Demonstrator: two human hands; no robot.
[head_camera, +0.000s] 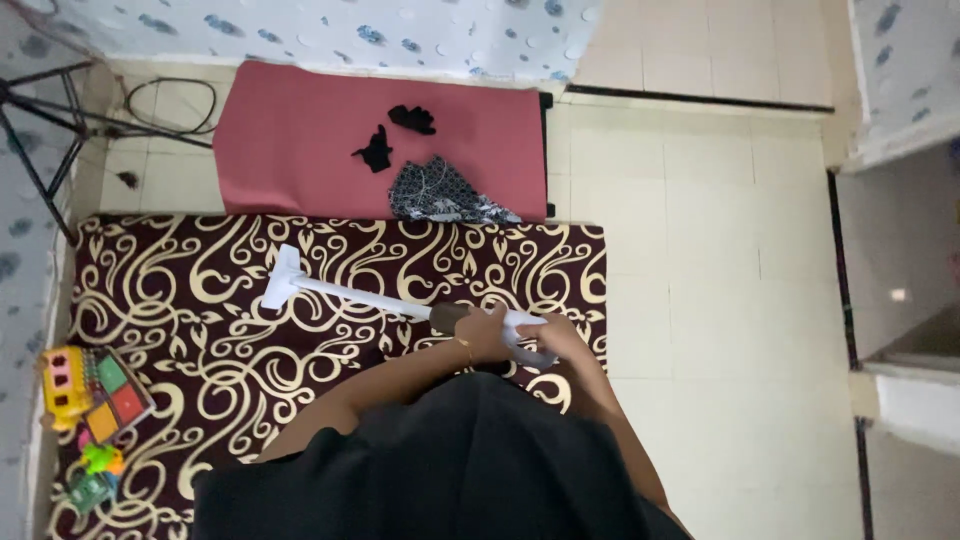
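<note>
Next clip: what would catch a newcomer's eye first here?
The dark carpet with cream swirls fills the middle, and a white stick vacuum lies across it, both hands on its handle: left hand, right hand. Behind it a red mat carries dark cloth pieces; bright toys sit at the carpet's left edge.

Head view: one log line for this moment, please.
left hand: gripping handheld vacuum | right hand: on vacuum rear | nozzle: on patterned rug | toys: rug's left edge
</note>
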